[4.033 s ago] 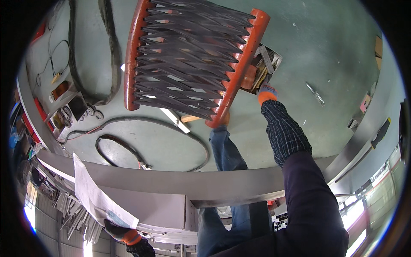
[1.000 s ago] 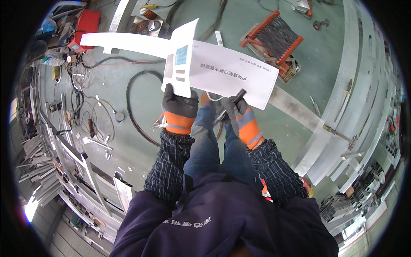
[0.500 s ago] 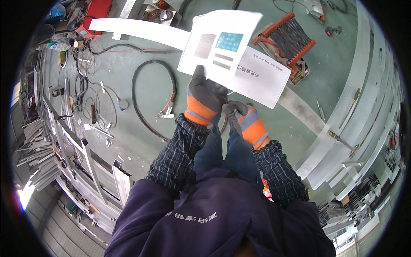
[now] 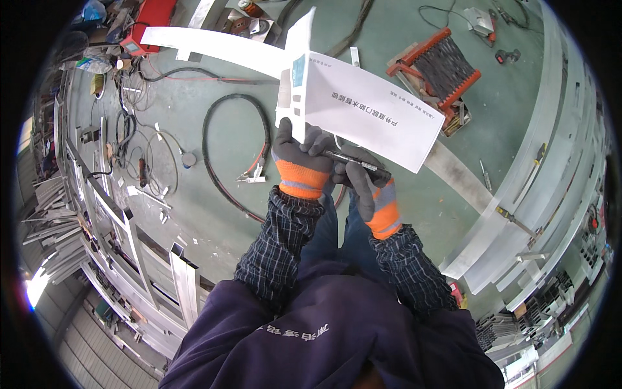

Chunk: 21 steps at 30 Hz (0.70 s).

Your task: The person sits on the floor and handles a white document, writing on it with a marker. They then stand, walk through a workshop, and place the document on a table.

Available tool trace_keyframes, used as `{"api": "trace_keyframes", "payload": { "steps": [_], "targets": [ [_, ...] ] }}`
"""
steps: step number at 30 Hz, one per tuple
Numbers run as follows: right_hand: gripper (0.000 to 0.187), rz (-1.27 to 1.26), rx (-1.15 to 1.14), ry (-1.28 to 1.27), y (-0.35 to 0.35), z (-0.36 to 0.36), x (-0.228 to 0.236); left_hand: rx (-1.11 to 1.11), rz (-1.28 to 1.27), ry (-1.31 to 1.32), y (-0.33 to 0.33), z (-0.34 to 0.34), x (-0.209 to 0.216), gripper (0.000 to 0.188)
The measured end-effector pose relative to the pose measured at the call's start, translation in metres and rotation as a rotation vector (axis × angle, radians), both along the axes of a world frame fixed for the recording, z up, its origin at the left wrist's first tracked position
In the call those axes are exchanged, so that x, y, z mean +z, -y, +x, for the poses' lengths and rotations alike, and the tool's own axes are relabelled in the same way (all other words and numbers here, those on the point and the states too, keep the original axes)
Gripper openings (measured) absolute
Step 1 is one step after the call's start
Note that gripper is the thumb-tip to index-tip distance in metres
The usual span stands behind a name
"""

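My left hand, in a grey and orange work glove, grips the lower edge of a folded white leaflet with its thumb. One page stands up edge-on, showing a teal picture panel; the wide page slopes away to the right with dark print. In front of the leaflet, my right hand, gloved alike, is closed around a black marker pen. The pen lies across between both hands, its left end against the left hand's fingers. Whether those fingers also grip it is hard to tell.
A black cable loop lies on the green floor at the left. An orange-framed rack stands beyond the leaflet, with a cordless drill farther right. Long metal profiles line the right side; a metal frame stands at the left.
The leaflet's upright page has turned from facing me to nearly edge-on, uncovering more of the wide page. The black marker pen has come into view between my hands.
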State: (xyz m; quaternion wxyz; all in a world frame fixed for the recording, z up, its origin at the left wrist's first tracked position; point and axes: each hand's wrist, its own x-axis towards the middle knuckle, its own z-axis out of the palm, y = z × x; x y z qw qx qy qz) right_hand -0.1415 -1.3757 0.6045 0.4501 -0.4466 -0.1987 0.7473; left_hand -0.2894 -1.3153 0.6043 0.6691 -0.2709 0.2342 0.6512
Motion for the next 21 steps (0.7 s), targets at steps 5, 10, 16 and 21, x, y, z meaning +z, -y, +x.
{"api": "trace_keyframes", "payload": {
  "steps": [5,10,16,21],
  "targets": [
    [0.028,-0.130,-0.179,-0.003,-0.001,-0.018,0.006,-0.058,-0.040,-0.191,-0.005,-0.003,0.006,0.025],
    [0.028,-0.029,-0.207,0.275,0.018,-0.020,-0.036,-0.055,0.067,-0.172,-0.001,-0.009,-0.007,0.029],
    [0.028,-0.274,-0.404,0.148,-0.007,0.055,-0.010,0.015,0.266,-0.342,-0.011,-0.094,0.003,0.028],
    [0.026,-0.101,-0.382,0.253,-0.006,0.054,-0.016,-0.331,0.163,-1.193,-0.006,-0.116,-0.026,0.032]
  ]
}}
